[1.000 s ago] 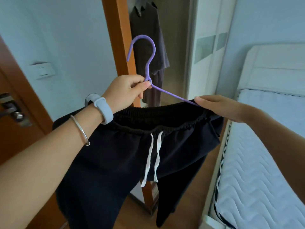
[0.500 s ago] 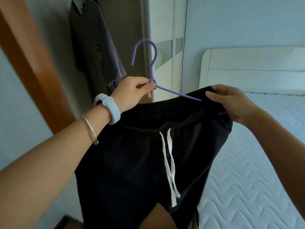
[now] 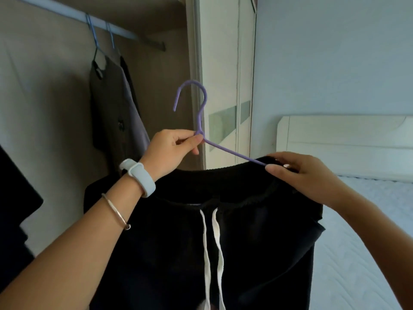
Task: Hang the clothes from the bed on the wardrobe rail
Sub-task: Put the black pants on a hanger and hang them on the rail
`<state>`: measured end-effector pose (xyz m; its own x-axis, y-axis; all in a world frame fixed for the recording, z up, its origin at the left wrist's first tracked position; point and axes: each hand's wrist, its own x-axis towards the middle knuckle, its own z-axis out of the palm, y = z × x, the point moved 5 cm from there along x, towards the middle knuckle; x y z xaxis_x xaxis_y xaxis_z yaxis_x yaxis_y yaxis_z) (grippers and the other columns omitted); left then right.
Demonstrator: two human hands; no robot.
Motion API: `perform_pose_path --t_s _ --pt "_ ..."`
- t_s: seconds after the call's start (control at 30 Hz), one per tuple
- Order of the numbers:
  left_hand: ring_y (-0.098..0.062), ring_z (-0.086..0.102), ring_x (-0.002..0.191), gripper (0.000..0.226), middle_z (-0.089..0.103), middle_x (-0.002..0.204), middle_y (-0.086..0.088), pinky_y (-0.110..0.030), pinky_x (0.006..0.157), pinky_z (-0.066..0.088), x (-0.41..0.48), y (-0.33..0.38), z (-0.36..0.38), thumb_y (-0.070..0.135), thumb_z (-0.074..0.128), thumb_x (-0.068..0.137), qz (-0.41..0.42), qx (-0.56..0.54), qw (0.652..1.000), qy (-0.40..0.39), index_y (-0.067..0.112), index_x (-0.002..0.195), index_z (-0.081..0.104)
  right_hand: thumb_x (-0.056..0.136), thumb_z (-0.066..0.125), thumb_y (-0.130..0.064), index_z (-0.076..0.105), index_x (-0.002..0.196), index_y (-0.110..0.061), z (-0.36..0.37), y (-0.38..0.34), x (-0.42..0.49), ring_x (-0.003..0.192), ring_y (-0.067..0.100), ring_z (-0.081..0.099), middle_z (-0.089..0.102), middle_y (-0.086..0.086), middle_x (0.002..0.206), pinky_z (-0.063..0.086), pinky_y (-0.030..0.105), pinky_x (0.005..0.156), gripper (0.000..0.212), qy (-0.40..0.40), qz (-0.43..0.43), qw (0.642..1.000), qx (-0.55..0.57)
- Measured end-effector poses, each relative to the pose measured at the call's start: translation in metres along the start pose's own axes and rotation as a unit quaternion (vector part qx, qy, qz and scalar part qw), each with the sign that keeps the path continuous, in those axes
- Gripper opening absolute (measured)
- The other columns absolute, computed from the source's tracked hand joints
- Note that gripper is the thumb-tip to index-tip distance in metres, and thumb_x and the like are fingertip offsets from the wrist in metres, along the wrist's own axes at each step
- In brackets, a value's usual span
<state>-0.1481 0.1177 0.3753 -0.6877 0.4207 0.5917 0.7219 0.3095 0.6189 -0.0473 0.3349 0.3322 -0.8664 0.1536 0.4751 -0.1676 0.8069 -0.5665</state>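
- While my left hand (image 3: pixel 169 151) pinches the purple hanger (image 3: pixel 198 121) at the foot of its hook, thumb against forefinger and the other fingers curled in, the black trousers (image 3: pixel 257 231) hang from it at six o'clock. They are off the bed and not yet on the rail.
- My right hand (image 3: pixel 297 173), at three o'clock of the hanger, grips the waistband where the wire's shoulder runs into the cloth, fingers folded over the top and thumb beneath.
- I judge this to be the settling step: the garment is threaded on and I am seating the waistband before lifting.
- Next, the hook must go up and across to the wardrobe rail (image 3: pixel 125 33) at eleven o'clock. Its open side faces that way, so I need a lift above the bar, then a drop onto it.
- My right hand should let go only once the waistband sits firmly. The wire slopes, and heavy cloth could slide off.
- A grey garment (image 3: pixel 116 113) on blue hangers (image 3: pixel 110 35) already hangs at ten o'clock, so I should aim for the bare stretch to its right.
- The wardrobe door (image 3: pixel 221 74) edge stands at twelve o'clock, just behind the hook, and may catch it.
- Another dark garment (image 3: pixel 13 198) hangs at nine o'clock.
- The bed (image 3: pixel 357 220) lies at four o'clock, with its headboard (image 3: pixel 344 142) at three.
- White drawstrings (image 3: pixel 218 238) dangle at six.
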Motion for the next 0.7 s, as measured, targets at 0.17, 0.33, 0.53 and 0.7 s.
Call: perform_pose_path --t_s 0.17,0.33,0.53,0.7 --pt "0.012 0.049 0.043 0.030 0.051 0.042 0.011 -0.001 0.049 0.034 0.054 -0.035 -0.048 0.026 0.051 0.092 0.025 0.011 0.998 0.058 0.015 0.068 0.065 0.056 0.033 -0.076 0.057 0.060 -0.030 0.016 -0.033 0.078 0.050 0.011 0.044 0.050 -0.001 0.053 0.033 0.021 0.051 0.052 -0.020 -0.063 0.993 -0.093" --pt "0.000 0.040 0.040 0.037 0.051 0.038 0.017 -0.004 0.046 0.029 0.099 -0.082 -0.127 0.027 0.054 0.090 0.038 0.018 0.986 0.162 0.034 0.055 0.063 0.064 0.040 -0.067 0.063 0.085 -0.014 0.053 -0.089 0.164 0.058 0.002 0.054 0.058 -0.004 0.067 0.042 0.014 0.059 0.062 -0.161 -0.134 0.978 -0.026" --pt "-0.001 0.038 0.048 0.022 0.055 0.044 0.014 -0.001 0.047 0.033 0.138 -0.135 -0.208 0.024 0.054 0.091 -0.028 -0.043 0.966 0.255 0.024 0.074 0.067 0.075 0.059 -0.041 0.070 0.101 -0.010 0.107 -0.151 0.240 0.089 0.023 0.071 0.074 0.009 0.099 0.057 0.029 0.079 0.042 -0.314 -0.120 0.928 0.161" --pt "0.000 0.056 0.067 0.026 0.057 0.073 0.002 0.005 0.063 0.040 0.173 -0.159 -0.249 0.021 0.051 0.093 -0.079 -0.036 0.952 0.293 0.005 0.103 0.068 0.082 0.063 -0.011 0.068 0.102 0.005 0.145 -0.181 0.293 0.090 0.035 0.064 0.069 0.026 0.103 0.052 0.042 0.088 0.026 -0.287 -0.084 0.902 0.312"
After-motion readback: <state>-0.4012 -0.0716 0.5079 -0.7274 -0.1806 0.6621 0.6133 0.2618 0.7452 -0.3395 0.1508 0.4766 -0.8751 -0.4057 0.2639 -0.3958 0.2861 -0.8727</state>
